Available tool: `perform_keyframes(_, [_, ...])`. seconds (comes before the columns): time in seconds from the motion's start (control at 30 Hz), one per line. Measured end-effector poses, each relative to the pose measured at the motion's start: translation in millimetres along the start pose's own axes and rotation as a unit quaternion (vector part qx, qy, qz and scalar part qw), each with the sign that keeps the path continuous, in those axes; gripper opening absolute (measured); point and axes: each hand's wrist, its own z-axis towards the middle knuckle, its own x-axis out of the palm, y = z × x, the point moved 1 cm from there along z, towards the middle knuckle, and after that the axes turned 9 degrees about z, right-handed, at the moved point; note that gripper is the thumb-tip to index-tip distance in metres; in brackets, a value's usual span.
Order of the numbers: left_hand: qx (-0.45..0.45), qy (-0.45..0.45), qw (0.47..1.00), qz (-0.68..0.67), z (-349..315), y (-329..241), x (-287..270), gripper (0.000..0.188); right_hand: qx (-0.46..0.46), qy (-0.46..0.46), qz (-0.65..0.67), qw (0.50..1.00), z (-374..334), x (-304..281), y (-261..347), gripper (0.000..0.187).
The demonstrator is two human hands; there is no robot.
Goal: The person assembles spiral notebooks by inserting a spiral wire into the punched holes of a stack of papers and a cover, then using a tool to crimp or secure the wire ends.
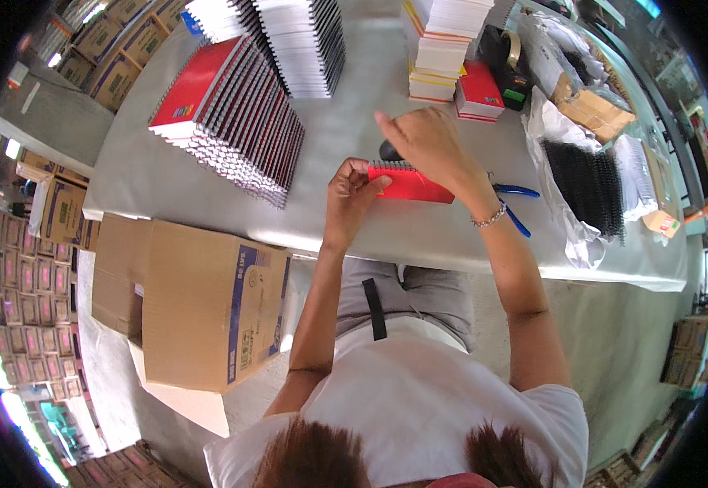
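Observation:
A small red notebook lies at the table's near edge, its spiral coil along the far side. My left hand is closed on its left end, the thumb pressed on the red cover. Over the notebook's right part is my right hand, bent at the wrist, its fingers curled down and partly hidden. Whether it grips the coil or something small cannot be seen. Behind the notebook, partly covered by the right hand, sits a black rounded object. Blue-handled pliers rest just right of my right wrist.
Tall stacks of red spiral notebooks stand at the left. Unbound page blocks and red covers are at the back. Black coils lie on white wrapping at the right. An open cardboard box stands below the table's left edge.

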Motion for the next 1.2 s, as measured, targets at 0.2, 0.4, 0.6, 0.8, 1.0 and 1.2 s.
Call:
perform_keyframes(0.2, [0.005,-0.008,1.0,-0.028,-2,-2,5,0.021,0.023,-0.037,-0.087,0.995,2,-3,-40,0.045])
perform_keyframes(0.4, [0.021,-0.022,0.999,-0.019,-7,1,18,0.022,0.075,-0.052,-0.018,0.996,-43,-63,-112,0.025])
perform_keyframes(0.6, [0.018,-0.031,0.999,0.032,-17,-14,19,0.033,0.126,-0.111,-0.055,0.984,-134,-54,-99,0.039])
perform_keyframes(0.8, [0.039,-0.056,0.993,0.094,-18,-23,16,0.019,0.189,-0.093,-0.155,0.965,-190,-24,-70,0.041])
perform_keyframes(1.0, [0.051,-0.096,0.968,0.227,-26,-38,24,0.016,0.187,-0.207,0.091,0.956,-169,-19,-25,0.039])
perform_keyframes(1.2, [0.027,-0.046,0.962,0.268,-38,-54,24,0.019,0.098,-0.225,0.229,0.942,-141,5,48,0.039])
